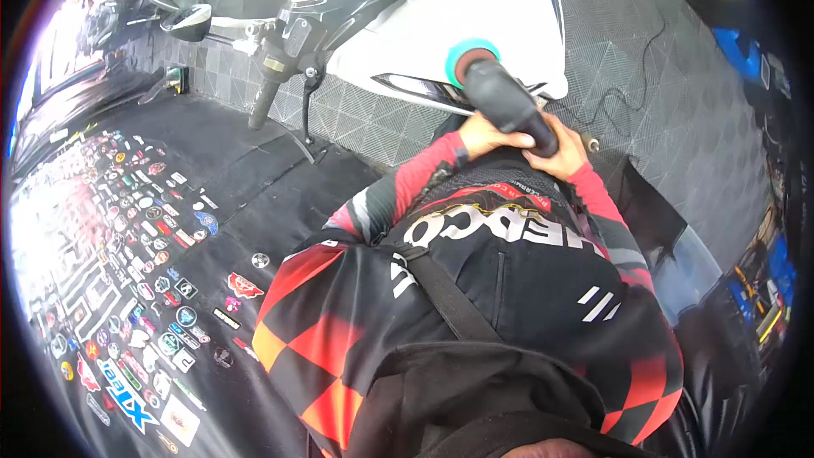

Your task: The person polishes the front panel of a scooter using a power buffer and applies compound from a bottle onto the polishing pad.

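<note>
A black power polisher [500, 97] with a round teal foam pad [456, 58] is between both my hands, in front of my body. My left hand [483, 133] wraps around the tool's near side, with its thumb along the body. My right hand [563, 151] closes around the rear handle. The pad lies over the glossy white panel [398, 38] of a motorcycle, at its edge nearest me; whether it presses on the panel, I cannot tell.
The motorcycle's handlebar grip [264, 102], lever and mirror [188, 22] stick out at the left. A black cable [606, 102] trails across the grey tiled floor [704, 153]. Many stickers [161, 237] cover a black surface on the left. Tools [767, 314] lie at the far right.
</note>
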`<state>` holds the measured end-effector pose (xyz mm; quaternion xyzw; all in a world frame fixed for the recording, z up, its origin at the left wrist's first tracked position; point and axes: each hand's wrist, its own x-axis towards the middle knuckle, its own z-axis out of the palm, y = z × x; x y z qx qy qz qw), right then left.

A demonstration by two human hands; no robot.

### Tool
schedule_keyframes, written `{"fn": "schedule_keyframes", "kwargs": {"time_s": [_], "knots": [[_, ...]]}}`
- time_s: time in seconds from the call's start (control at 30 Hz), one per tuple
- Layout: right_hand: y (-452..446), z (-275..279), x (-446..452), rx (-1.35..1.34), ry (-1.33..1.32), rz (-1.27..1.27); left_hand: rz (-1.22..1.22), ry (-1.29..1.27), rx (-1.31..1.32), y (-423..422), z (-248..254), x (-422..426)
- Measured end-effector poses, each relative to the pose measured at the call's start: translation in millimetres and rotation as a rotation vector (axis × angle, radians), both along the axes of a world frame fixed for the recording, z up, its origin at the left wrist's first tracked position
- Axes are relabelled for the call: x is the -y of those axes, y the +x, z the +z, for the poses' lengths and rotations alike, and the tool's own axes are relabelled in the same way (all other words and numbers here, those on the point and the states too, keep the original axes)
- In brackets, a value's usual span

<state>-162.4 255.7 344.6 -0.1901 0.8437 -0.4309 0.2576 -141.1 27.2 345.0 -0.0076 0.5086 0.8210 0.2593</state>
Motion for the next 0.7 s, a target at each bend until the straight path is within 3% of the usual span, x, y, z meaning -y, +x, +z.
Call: {"fn": "schedule_keyframes", "kwargs": {"time_s": [0.2, 0.3, 0.37, 0.43, 0.57, 0.7], "knots": [[-11, 24, 82, -0.221, -0.057, 0.012, 0.101, -0.013, -0.173, -3, 18, 79], [-10, 26, 76, -0.279, -0.051, 0.009, 0.182, 0.091, -0.087, -1, 28, 65], [-7, 31, 55, -0.191, -0.022, -0.030, 0.073, 0.058, -0.098, -6, 17, 47], [6, 12, 27, -0.068, -0.018, -0.100, -0.033, -0.019, 0.076, -2, 1, 25], [39, 4, -19, 0.141, 0.032, -0.240, -0.207, -0.013, 0.037, -14, -11, -26], [62, 1, -21, 0.210, -0.015, -0.332, -0.183, -0.085, 0.118, -5, -19, -38]]}}
